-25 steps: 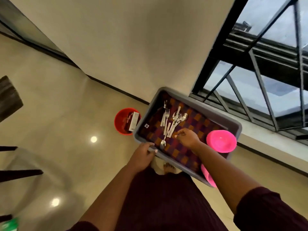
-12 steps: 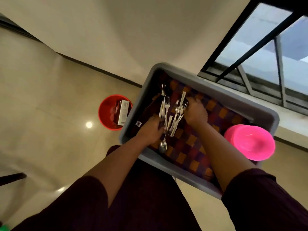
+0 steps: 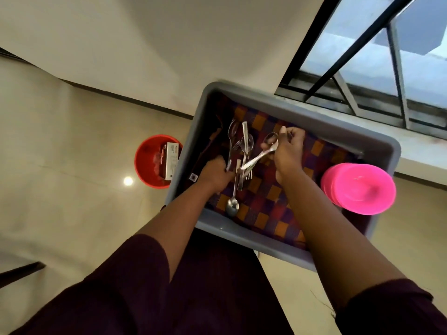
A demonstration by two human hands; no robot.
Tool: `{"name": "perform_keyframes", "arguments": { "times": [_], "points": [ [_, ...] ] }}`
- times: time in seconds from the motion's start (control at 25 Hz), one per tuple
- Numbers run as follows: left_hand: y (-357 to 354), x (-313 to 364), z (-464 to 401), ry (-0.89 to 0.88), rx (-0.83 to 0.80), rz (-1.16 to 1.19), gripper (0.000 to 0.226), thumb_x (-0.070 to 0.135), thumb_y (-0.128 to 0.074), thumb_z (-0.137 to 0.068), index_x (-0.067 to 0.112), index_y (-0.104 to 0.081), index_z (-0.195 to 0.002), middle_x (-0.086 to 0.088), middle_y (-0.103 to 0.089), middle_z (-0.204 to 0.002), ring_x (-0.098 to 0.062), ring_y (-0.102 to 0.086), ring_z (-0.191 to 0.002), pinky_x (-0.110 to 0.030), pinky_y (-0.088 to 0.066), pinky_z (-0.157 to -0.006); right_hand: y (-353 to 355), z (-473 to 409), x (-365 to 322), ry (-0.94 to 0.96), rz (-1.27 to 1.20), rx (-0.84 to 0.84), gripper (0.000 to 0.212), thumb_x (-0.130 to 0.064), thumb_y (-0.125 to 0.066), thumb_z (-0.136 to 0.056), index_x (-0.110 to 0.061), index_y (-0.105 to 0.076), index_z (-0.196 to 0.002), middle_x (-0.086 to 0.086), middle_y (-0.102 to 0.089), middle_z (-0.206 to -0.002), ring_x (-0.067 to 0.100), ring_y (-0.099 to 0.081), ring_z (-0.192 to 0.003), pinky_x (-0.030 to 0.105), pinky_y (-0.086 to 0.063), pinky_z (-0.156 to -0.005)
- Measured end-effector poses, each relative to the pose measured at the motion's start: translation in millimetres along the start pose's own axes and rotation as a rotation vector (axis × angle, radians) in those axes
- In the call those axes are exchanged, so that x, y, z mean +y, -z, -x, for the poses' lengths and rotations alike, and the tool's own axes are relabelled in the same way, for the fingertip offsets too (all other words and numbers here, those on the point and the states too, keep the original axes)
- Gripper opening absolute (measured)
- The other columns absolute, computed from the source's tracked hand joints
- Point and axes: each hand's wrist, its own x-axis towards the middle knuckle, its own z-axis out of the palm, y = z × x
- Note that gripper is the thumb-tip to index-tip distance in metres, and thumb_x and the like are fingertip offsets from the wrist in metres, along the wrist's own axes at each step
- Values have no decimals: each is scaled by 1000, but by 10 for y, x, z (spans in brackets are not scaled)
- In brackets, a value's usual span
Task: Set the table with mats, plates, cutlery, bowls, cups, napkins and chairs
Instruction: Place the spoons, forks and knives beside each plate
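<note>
A grey plastic tub (image 3: 285,252) holds a checked purple and orange mat (image 3: 271,197) with several steel spoons and forks (image 3: 244,146) lying on it. My left hand (image 3: 216,174) grips the handles of some cutlery at the tub's left side. My right hand (image 3: 287,151) pinches a spoon (image 3: 260,157) and lifts it slantwise over the pile. One spoon (image 3: 232,206) lies bowl-down near the tub's front wall. A stack of pink bowls (image 3: 360,188) sits at the tub's right end.
A red bucket (image 3: 145,163) with a white carton (image 3: 171,159) in it stands on the tiled floor left of the tub. A wall runs behind, with a black-framed window (image 3: 362,68) to the right. A dark furniture edge (image 3: 21,269) shows at the far left.
The view has closed in on the tub. My left hand went from the tub's rim into the cutlery and took hold of it. My right hand picked up a spoon.
</note>
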Motion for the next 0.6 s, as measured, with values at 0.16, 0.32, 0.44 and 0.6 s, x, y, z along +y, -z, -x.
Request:
{"name": "perform_keyframes", "arguments": {
  "times": [0.16, 0.32, 0.44, 0.6],
  "points": [
    [-20, -75, 176, 63, -3, 433, 11, 4, -41, -100, 10, -49, -102, -14, -66, -97, -17, -60, -62, -31, -53, -57, -37, 43, 35, -164, 284, -94, 16, -23, -63, -93, -15, -59, -106, 5, -59, -92, 9, -47, -64, 24, -38, -53],
    [-143, -85, 366, 76, -138, 715, 11, 3, -46, -100, 12, -49, -106, -10, -68, -100, -19, -67, -76, -32, -55, -66, -161, 209, 176, -319, 400, -305, 25, -30, -76, -82, -11, -61, -75, 0, -65, -87, 7, -47, -61, 22, -33, -49],
    [-220, -97, 451, 17, -204, 715, 15, 5, -56, -96, 14, -53, -107, -9, -71, -98, -19, -70, -85, -33, -55, -67, -165, 335, 303, -246, 347, -320, 26, -19, -76, -83, -13, -56, -66, -1, -62, -71, 11, -56, -65, 21, -45, -53],
    [-216, -29, 423, -13, -142, 716, 8, 18, -56, -97, 15, -56, -90, -10, -70, -94, -20, -69, -83, -34, -54, -66, -7, 309, 310, -139, 313, -171, 20, -26, -64, -93, -8, -69, -85, 9, -69, -82, 11, -57, -73, 26, -44, -66]
  ]
}}
